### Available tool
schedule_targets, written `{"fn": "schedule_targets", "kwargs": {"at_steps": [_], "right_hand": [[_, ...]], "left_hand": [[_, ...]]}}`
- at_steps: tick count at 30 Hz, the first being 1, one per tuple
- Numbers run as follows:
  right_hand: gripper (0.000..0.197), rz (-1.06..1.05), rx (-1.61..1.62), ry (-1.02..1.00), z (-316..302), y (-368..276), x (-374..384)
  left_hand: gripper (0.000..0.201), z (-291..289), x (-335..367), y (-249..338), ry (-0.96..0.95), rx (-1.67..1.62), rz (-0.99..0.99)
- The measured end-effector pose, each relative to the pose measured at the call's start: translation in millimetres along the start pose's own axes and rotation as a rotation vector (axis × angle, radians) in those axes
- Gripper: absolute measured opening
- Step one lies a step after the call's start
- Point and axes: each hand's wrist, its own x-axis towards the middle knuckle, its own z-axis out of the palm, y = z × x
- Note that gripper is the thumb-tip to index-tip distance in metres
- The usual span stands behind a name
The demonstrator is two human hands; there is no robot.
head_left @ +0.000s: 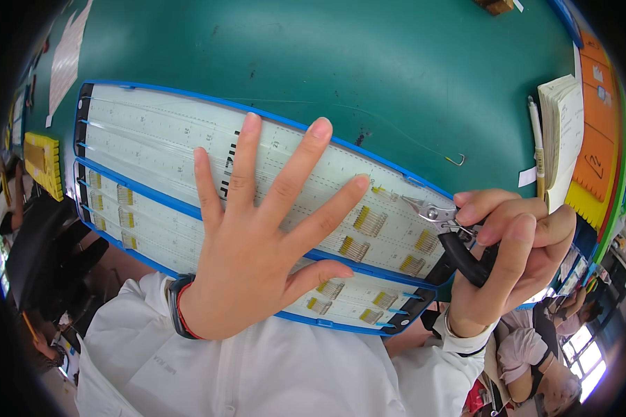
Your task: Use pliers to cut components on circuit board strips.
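Note:
A long blue-edged fishing rig case lies open at a slant before me, its pale panels marked with dotted scales. Over it my left hand is spread flat, fingers apart, holding nothing; its fingertips reach the upper panel. In my right hand are small cutting pliers with black handles, their pointed metal jaws above the case's right end. Several rows of fish hooks with yellow bindings are fixed on the panels, with thin clear lines running along. A loose hook lies on the green table, on a thin line.
Beyond the case stretches a green tabletop. At right are a worn notebook, a pen and an orange and yellow board. A yellow toothed holder stands at left. Other people sit nearby, a pale sleeve at lower right.

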Motion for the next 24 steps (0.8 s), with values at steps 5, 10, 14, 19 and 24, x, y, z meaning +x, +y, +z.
{"fn": "schedule_targets", "kwargs": {"at_steps": [5,10,14,19,24], "right_hand": [[0.019,0.017,-0.032,-0.025,-0.4,-2.1,-0.5],[0.019,0.025,-0.005,-0.054,-2.6,0.3,0.1],[0.018,0.028,0.017,-0.045,-1.0,0.3,-0.6],[0.018,0.039,0.014,-0.029,1.1,-0.7,-1.7],[0.017,0.016,0.018,-0.053,1.0,-1.0,-3.4]], "left_hand": [[0.067,0.5,-0.2,-0.3,0.015,0.033,0.008],[0.072,0.8,-0.2,1.0,0.013,0.042,0.001],[0.082,1.5,-0.7,1.2,0.01,0.04,-0.009],[0.089,1.6,1.0,2.2,0.007,0.029,-0.026],[0.092,0.6,-2.0,1.7,0.015,0.027,-0.021]]}}
